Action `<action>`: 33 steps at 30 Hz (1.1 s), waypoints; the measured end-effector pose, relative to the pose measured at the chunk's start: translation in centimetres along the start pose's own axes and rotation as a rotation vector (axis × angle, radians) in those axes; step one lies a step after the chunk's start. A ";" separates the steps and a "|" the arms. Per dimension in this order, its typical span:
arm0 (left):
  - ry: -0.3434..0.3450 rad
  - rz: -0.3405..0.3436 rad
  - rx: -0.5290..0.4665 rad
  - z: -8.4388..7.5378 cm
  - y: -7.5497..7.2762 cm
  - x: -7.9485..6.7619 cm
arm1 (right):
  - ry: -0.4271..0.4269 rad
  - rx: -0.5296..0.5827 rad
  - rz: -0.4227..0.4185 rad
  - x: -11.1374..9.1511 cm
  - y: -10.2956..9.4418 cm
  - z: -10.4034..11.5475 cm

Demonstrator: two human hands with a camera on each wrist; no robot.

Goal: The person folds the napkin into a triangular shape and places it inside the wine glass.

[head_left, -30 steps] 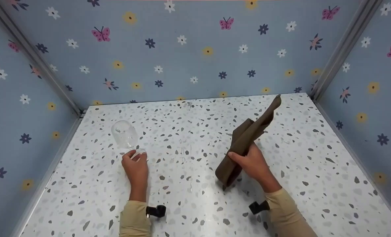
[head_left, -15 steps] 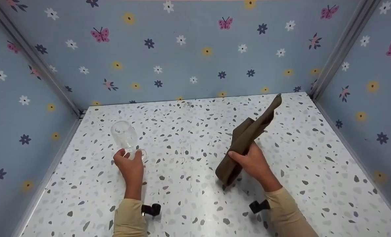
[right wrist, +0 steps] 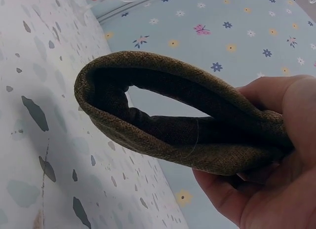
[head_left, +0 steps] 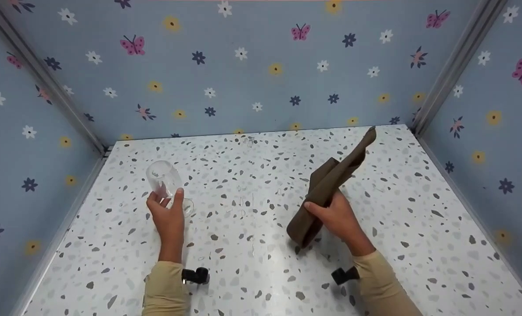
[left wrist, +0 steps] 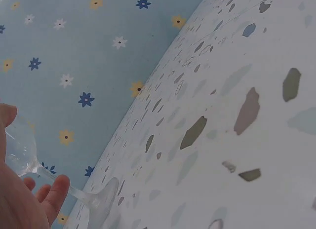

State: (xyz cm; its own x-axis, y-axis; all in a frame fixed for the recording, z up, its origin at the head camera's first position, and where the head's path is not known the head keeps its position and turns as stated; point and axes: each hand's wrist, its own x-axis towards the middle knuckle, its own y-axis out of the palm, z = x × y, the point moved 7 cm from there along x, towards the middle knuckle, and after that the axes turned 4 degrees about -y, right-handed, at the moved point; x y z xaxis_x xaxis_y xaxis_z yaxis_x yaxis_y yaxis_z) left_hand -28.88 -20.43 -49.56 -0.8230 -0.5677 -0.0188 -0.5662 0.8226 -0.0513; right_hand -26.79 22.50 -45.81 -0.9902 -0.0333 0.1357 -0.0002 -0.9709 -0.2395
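A clear wine glass (head_left: pixel 166 177) stands at the left of the table, its round foot (left wrist: pixel 103 204) resting on the surface. My left hand (head_left: pixel 167 217) is right at the lower bowl and stem, with thumb and fingers spread to either side. In the left wrist view, the fingers overlap the stem and the thumb lies near the bowl. On the right, my right hand (head_left: pixel 334 216) grips a folded brown cloth item (head_left: pixel 326 188) between thumb and fingers. Its woven fabric (right wrist: pixel 148 135) bends into a hollow loop in the right wrist view.
The white speckled table (head_left: pixel 252 228) is enclosed by flowered blue walls (head_left: pixel 261 66) at the back and both sides. A metal post (head_left: pixel 458 70) stands at each back corner. Dark wrist cameras (head_left: pixel 196 275) stick out from both sleeves.
My left hand has shifted left and slightly forward, from the foot of the wine glass up to its bowl. The glass has stayed put. My right hand keeps holding the brown cloth item still.
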 end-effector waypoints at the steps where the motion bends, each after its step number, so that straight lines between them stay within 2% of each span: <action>1: 0.004 0.000 -0.002 0.0 0.0 0.1 | 0.001 0.004 0.003 0.0 0.0 0.0; 9: 0.048 0.025 -0.170 -0.7 0.2 0.4 | 0.017 -0.011 0.000 -0.1 0.1 0.1; 14: 0.050 0.040 -0.274 -1.8 0.2 0.1 | 0.013 -0.020 0.002 -0.9 0.2 2.7; 19: 0.037 0.060 -0.394 -1.9 0.3 0.4 | -0.007 -0.001 -0.006 -0.4 -0.2 1.3; 21: 0.040 0.067 -0.404 -1.5 0.5 0.8 | -0.013 0.008 -0.011 0.0 -0.4 0.2; 33: -0.017 0.060 -0.364 -0.9 1.3 1.3 | -0.006 0.055 -0.001 0.1 -0.7 -0.1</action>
State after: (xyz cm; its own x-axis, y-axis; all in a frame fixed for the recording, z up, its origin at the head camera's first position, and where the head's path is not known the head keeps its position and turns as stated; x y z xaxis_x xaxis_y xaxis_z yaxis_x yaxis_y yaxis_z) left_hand -30.67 -20.07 -48.70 -0.8561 -0.5161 -0.0280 -0.4984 0.8099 0.3094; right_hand -26.86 23.22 -45.75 -0.9893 -0.0332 0.1418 0.0063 -0.9825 -0.1860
